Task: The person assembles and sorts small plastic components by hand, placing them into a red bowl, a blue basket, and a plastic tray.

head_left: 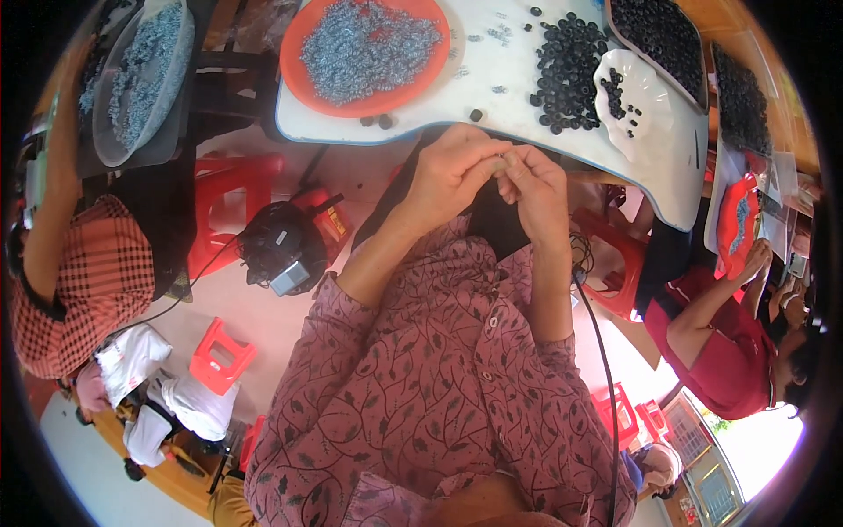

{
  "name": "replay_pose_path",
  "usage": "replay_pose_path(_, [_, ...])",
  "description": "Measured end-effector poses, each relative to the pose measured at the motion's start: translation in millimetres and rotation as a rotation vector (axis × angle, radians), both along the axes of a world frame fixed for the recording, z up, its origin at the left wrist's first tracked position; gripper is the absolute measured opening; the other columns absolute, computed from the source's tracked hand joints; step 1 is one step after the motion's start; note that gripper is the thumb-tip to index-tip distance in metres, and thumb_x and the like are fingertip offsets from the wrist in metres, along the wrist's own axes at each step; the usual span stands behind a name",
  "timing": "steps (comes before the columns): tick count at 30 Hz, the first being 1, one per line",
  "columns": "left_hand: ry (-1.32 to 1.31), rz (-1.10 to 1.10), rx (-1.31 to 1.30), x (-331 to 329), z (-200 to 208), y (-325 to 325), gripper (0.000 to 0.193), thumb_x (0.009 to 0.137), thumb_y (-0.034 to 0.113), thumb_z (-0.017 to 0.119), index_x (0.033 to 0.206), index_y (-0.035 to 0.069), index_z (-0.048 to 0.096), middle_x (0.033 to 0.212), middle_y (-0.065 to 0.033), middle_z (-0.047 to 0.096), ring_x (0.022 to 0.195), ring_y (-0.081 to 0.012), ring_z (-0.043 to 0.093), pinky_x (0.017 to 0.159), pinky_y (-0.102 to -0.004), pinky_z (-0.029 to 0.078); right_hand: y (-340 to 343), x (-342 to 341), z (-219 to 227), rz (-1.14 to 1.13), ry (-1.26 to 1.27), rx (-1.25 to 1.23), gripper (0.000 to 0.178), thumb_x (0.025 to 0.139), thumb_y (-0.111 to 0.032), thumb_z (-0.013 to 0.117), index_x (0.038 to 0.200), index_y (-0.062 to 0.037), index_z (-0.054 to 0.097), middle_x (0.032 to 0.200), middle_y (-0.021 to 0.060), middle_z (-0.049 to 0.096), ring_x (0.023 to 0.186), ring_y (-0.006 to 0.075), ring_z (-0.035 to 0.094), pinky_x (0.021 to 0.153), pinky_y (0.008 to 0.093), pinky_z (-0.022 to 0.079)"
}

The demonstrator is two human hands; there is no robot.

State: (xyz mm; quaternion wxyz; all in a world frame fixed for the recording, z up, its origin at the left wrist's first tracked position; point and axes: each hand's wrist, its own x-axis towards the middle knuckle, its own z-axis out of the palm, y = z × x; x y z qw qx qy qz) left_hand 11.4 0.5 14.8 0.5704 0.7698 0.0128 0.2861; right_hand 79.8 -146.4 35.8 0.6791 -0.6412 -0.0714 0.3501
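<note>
My left hand [452, 171] and my right hand [537, 184] meet just in front of the table's near edge. Their fingertips are pinched together around something small, which the fingers hide. Beyond them, a red-orange plate [292, 61] carries a heap of small silvery-blue metal springs [369, 48]. Several loose springs [500, 89] lie on the white tabletop to its right. A pile of small black round parts [566, 75] spreads out farther right. One black part [476, 115] sits near the edge, close to my left hand.
The white table [492, 53] has a curved near edge. A white scalloped dish [645, 97] and a tray of black parts [663, 39] stand at the right. Co-workers sit left [88, 263] and right [720, 351]. Red stools [221, 354] and a black cable [606, 369] are around me.
</note>
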Motion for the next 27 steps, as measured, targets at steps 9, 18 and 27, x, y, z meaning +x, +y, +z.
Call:
replay_pose_path(9, [0.036, 0.065, -0.064, -3.4, -0.6, -7.7, 0.016, 0.08, 0.001, 0.071, 0.096, 0.001, 0.069, 0.083, -0.0108, 0.065, 0.075, -0.0235, 0.064, 0.066, -0.0314, 0.052, -3.1, -5.9, -1.1, 0.025, 0.097, 0.029, 0.026, 0.1, -0.027, 0.055, 0.09, -0.0039, 0.062, 0.073, -0.0003, 0.059, 0.061, 0.0054, 0.05, 0.054, 0.0192, 0.037])
replay_pose_path(18, [0.071, 0.083, -0.206, -3.7, -2.8, -13.4, 0.013, 0.08, 0.001, 0.071, 0.093, 0.0, 0.069, 0.082, -0.0092, 0.065, 0.073, -0.019, 0.064, 0.064, -0.0285, 0.05, 1.1, -11.9, -2.6, -0.047, 0.074, 0.109, 0.025, 0.1, -0.026, 0.055, 0.088, -0.0045, 0.06, 0.072, -0.0006, 0.056, 0.061, 0.0055, 0.048, 0.055, 0.0197, 0.037])
replay_pose_path(27, [0.332, 0.048, -0.758, -5.3, 2.7, -25.4, 0.011, 0.092, 0.01, 0.064, 0.091, -0.001, 0.067, 0.077, -0.0023, 0.061, 0.066, -0.0055, 0.055, 0.056, -0.0201, 0.046, 11.1, -26.9, 3.6, -0.108, -0.49, -0.173, 0.007, 0.096, -0.006, 0.058, 0.092, -0.0004, 0.057, 0.081, 0.0019, 0.057, 0.066, 0.0087, 0.053, 0.059, 0.0236, 0.045])
